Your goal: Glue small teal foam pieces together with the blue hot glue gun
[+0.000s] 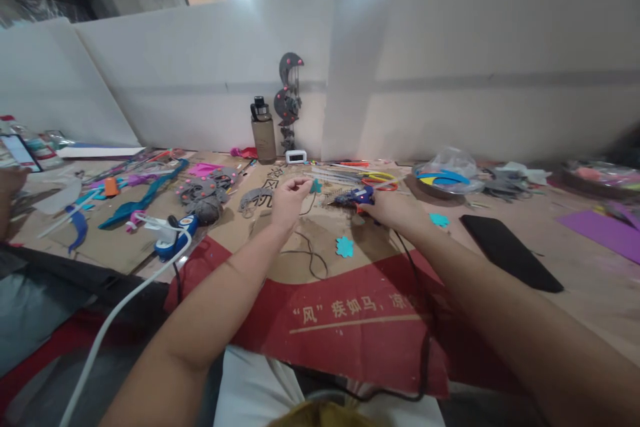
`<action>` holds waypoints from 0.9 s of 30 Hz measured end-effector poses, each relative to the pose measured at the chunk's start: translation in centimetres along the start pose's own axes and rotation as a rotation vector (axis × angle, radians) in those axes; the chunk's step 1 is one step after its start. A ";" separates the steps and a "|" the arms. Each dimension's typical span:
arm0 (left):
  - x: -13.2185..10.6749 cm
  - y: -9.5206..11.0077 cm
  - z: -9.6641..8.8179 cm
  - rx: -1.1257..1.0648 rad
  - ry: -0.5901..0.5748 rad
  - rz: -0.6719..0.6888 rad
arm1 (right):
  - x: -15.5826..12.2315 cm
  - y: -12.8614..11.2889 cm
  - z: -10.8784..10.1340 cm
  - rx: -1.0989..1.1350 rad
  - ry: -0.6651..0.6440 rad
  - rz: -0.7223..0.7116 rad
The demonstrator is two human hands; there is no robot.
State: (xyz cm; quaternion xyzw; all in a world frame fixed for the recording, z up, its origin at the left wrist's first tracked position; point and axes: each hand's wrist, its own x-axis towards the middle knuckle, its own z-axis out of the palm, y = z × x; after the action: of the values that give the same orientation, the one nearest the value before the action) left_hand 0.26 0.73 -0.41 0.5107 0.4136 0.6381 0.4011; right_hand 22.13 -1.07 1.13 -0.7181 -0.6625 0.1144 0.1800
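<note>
My left hand (291, 200) is closed in a pinch, with a small teal flower-shaped piece (316, 185) at its fingertips. A thin dark cord (311, 255) runs down from near that piece and loops over the cardboard. My right hand (393, 207) grips a blue glue gun (361, 196), its nozzle pointing left towards my left hand. The gun's black cable (411, 260) drops past the table edge. A second teal flower-shaped cutout (345, 247) lies flat between my forearms, and another teal cutout (439, 220) lies right of my right wrist.
Printed cardboard (350, 313) covers the work area. Grey crescent shapes with pink dots (207, 190) and a blue power strip (176, 237) lie left. A bottle (263, 132) and hanging grey ornament (289, 93) are behind. Scissors (381, 181), a bowl (445, 180) and black phone-like slab (510, 252) lie right.
</note>
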 end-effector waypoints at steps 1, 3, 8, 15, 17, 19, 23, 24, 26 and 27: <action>0.0 0.0 0.0 0.033 0.015 0.038 | -0.2 0.0 -0.1 -0.064 0.118 -0.045; 0.0 0.1 -0.2 0.140 0.041 0.154 | -0.7 -0.5 0.2 -0.002 0.293 -0.133; -0.7 1.2 -0.4 0.465 0.071 0.397 | -2.1 -4.9 3.1 0.810 0.174 -0.275; -0.9 1.8 -0.5 0.501 0.021 0.419 | -2.3 -9.3 5.7 1.499 -0.099 -0.057; -0.8 1.5 -0.5 0.417 0.011 0.308 | -2.4 -9.2 5.7 1.448 -0.038 -0.048; -0.7 1.2 -0.3 0.317 0.000 0.171 | -2.5 -8.7 5.6 1.317 0.058 -0.118; -1.0 0.9 0.1 0.100 -0.083 -0.041 | -2.4 -7.8 5.3 1.059 0.236 -0.258; -1.1 0.9 0.3 0.041 -0.102 -0.083 | -2.3 -7.7 5.3 1.020 0.268 -0.265; -1.3 1.0 0.5 -0.077 -0.126 -0.159 | -2.1 -7.4 5.3 0.980 0.304 -0.261; -1.4 1.1 0.7 -0.130 -0.134 -0.192 | -2.0 -7.4 5.3 0.970 0.313 -0.254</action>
State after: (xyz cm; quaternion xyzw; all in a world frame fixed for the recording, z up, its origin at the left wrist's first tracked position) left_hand 1.04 -0.81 0.24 0.4832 0.3907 0.5867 0.5192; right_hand 13.10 -2.09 -0.84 -0.4747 -0.5804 0.2769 0.6009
